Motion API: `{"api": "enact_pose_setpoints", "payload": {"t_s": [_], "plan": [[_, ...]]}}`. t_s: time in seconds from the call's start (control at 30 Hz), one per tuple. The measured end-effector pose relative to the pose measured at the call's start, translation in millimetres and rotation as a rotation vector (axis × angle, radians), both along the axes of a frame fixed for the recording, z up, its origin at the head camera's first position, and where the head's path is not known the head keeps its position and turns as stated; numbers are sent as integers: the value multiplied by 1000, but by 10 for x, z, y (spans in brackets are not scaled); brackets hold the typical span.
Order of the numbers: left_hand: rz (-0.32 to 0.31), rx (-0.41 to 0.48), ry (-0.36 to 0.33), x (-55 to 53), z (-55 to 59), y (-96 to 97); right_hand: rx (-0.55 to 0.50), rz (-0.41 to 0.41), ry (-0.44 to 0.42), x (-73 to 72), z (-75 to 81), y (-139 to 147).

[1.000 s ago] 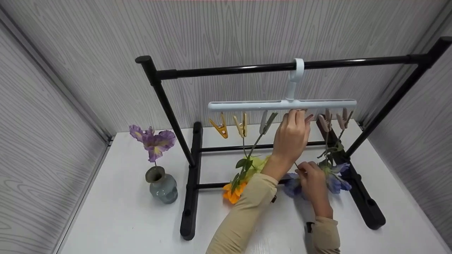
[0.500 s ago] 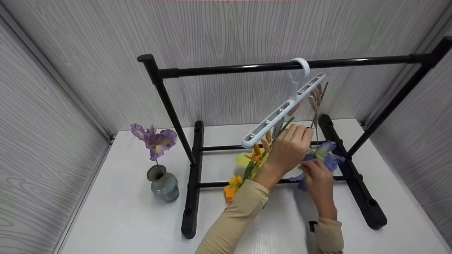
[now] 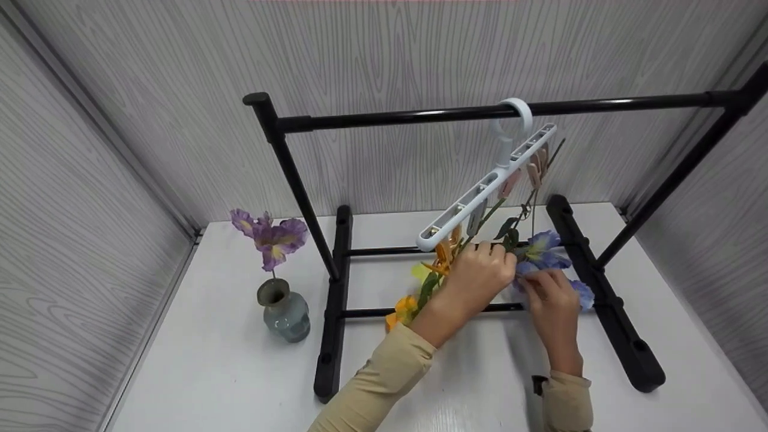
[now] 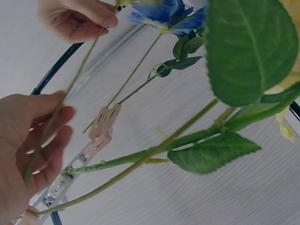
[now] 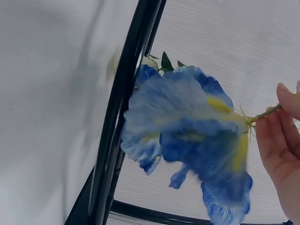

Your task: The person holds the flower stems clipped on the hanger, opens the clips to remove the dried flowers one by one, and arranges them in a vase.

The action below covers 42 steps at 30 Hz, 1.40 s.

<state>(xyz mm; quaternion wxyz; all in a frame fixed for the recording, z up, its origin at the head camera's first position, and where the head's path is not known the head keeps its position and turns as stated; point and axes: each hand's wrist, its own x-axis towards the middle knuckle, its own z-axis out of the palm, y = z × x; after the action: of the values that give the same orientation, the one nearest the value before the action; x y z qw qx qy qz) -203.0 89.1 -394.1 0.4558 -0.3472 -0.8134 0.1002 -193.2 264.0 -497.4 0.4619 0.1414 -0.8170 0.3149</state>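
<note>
My right hand [image 3: 553, 300] pinches the thin green stem of an artificial blue iris [image 5: 192, 126] just behind its bloom. Higher on that stem is my left hand [image 3: 480, 273], its fingers curled about the stem [image 4: 80, 70], which crosses them in the left wrist view. Both hands are below a pale blue clip hanger [image 3: 459, 217], turned at an angle to its rail. Beige pegs [image 4: 105, 123] on it grip the stems of other hanging flowers, one a blue flower [image 4: 161, 14]. A pink peg [image 3: 509, 184] and a grey peg [image 3: 477, 217] hang nearer its middle.
A black rack [image 3: 396, 120] carries the hanger, its feet on a white table [image 3: 210, 360]. Orange flowers [image 3: 405, 309] hang beside my left forearm. Left of the rack stands a grey-blue vase [image 3: 287, 318] with a purple flower [image 3: 273, 240]. Wood-grain panels [image 3: 384, 54] enclose the table.
My left hand has come down from the hanger's pegs to below it. The hanger has swung round, its left end now toward me. My right hand has shifted slightly right, still pinching the stem.
</note>
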Motion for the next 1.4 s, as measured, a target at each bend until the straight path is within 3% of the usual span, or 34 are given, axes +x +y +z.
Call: {"api": "enact_pose_setpoints", "payload": {"t_s": [0.1,0.3,0.47,0.63,1.03,1.4], "plan": [[44,-54,-76,50,-33,-4,27,0,15,13,29,-26],[55,-87,-163,93,-139,9,27,9,36,60,107,-114],[48,-75,-161,129,-231,22,34,42,50,120,193,-210],[21,-2,-154,158,-306,7,57,67,61,168,242,-282],[-3,142,-212,202,-413,-140,114,148,22,185,284,-332],[-49,201,-220,299,-471,-189,150,143,20,294,381,-404]]}}
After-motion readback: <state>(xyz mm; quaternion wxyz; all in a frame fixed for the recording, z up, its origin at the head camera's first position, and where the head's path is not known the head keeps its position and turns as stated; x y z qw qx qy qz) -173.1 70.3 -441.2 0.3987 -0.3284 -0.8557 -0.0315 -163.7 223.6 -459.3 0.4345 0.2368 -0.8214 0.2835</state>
